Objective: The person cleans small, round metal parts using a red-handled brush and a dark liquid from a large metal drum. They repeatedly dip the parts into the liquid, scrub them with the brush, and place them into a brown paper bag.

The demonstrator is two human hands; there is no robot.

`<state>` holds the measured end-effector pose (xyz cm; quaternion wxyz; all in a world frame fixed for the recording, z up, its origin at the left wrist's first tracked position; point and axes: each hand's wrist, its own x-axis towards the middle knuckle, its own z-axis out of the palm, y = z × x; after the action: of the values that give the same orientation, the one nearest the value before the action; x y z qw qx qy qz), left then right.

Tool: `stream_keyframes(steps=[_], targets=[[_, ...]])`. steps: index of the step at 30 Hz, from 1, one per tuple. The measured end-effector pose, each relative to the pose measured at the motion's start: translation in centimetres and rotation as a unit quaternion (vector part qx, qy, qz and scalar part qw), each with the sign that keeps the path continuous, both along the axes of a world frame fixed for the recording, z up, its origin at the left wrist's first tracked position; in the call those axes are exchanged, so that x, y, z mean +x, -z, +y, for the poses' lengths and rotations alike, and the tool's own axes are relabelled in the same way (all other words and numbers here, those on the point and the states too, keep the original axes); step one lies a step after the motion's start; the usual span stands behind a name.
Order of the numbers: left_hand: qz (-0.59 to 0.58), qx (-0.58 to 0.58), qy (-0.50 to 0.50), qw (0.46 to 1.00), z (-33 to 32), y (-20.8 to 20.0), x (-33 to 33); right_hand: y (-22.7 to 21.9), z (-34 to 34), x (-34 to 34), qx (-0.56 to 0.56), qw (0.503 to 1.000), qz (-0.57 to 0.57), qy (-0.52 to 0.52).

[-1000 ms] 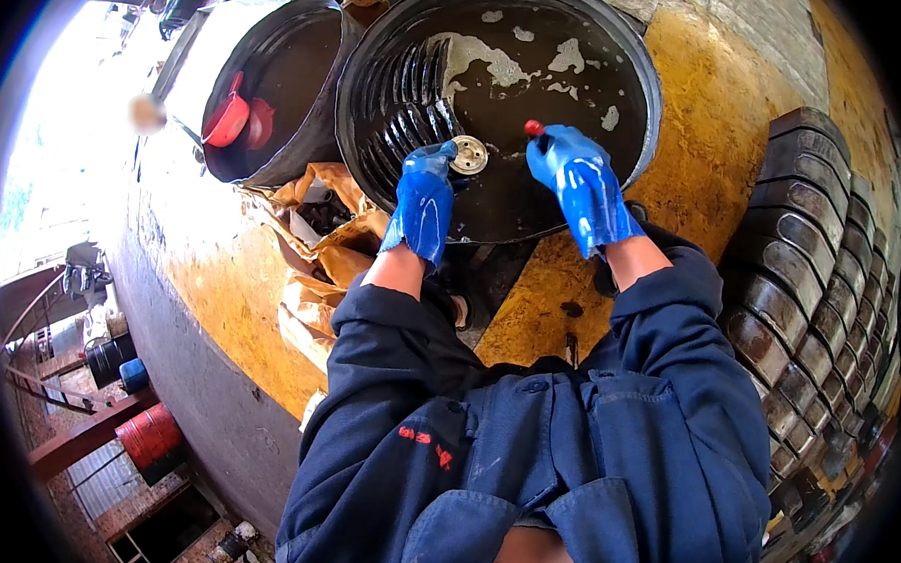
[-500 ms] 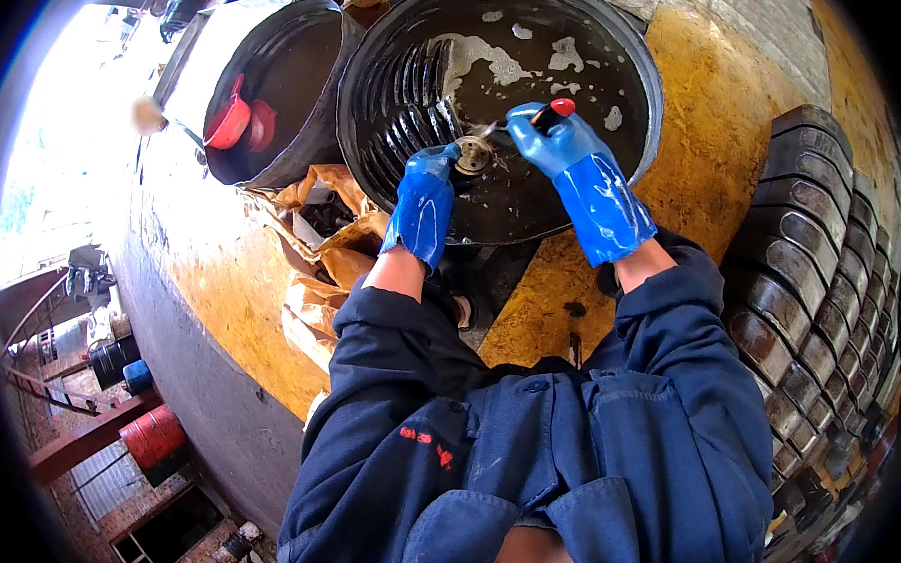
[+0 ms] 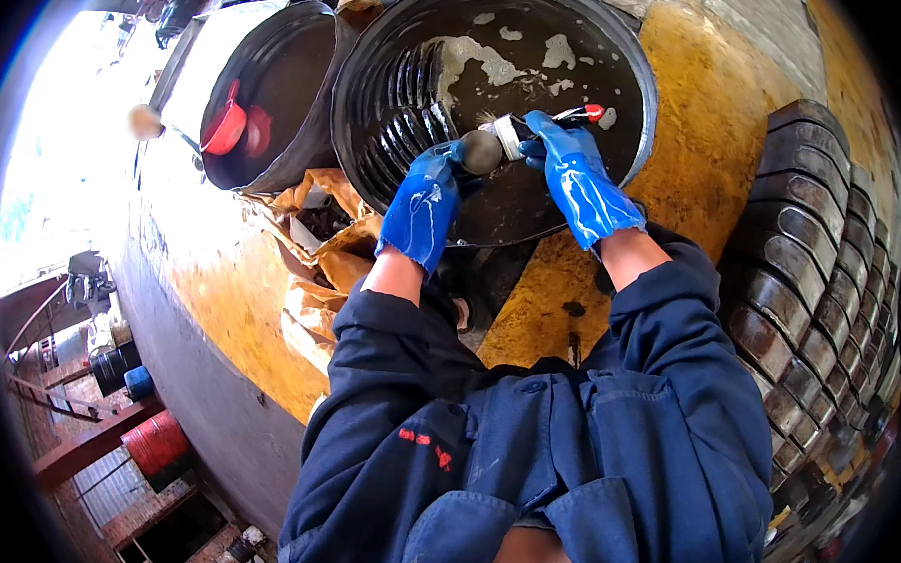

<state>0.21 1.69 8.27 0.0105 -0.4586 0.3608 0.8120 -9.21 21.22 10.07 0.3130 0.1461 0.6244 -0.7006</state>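
My left hand (image 3: 425,203), in a blue rubber glove, grips a round metal piece (image 3: 482,153) by its left edge. A smooth grey face of the piece is turned up. My right hand (image 3: 575,183), gloved alike, is closed around a paintbrush (image 3: 506,138) with a white band and a dark, red-tipped handle. The brush's bristles are at the far edge of the round piece, partly hidden. Both hands are over a wide black tub (image 3: 650,95) of dark liquid with patches of foam (image 3: 559,52). Wet, dark ribbed shapes (image 3: 418,87) line its left side.
A second dark tub (image 3: 331,69) of liquid stands to the left, with a red dipper (image 3: 226,128) in it. Crumpled brown paper sacking (image 3: 316,302) holding dark pieces lies near my left forearm. Stacked curved metal parts (image 3: 805,210) rise at the right. The floor is stained yellow.
The round piece has turned from its hollowed side to a smooth face. My right hand has tipped the brush, its handle swinging right, and the white band now shows beside the piece.
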Motion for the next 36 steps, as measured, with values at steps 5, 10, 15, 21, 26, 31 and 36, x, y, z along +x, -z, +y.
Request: stream_keyframes(steps=[5, 10, 15, 21, 26, 31, 36], targets=[[-0.028, 0.086, -0.067, 0.994, 1.6, -3.0, -0.6, -1.4, -1.2, 1.4, -0.088, 0.995, 0.03, -0.038], [0.008, 0.074, -0.054, 0.996, 1.0, -1.0, -0.9, -0.6, -2.4, 2.3, -0.129, 0.987, 0.078, -0.062], [0.151, 0.073, -0.009, 0.986, -0.1, 2.0, -0.8, -0.4, -1.7, 0.7, -0.127, 0.988, 0.085, -0.033], [0.094, 0.057, -0.006, 0.994, -0.3, 2.9, -1.3, -0.7, -1.5, 0.6, -0.15, 0.987, 0.062, 0.002], [0.13, 0.077, -0.009, 0.989, -1.0, 1.1, 0.2, -0.8, -0.2, -2.0, 0.026, 0.969, 0.247, -0.006], [0.118, 0.06, -0.021, 0.991, -0.7, 1.8, -0.4, 2.3, 1.0, -1.6, 0.399, 0.833, 0.249, -0.291], [0.097, 0.06, -0.009, 0.993, -1.6, 1.2, 1.0, -3.1, 0.1, -1.5, 0.286, 0.85, 0.322, -0.304]])
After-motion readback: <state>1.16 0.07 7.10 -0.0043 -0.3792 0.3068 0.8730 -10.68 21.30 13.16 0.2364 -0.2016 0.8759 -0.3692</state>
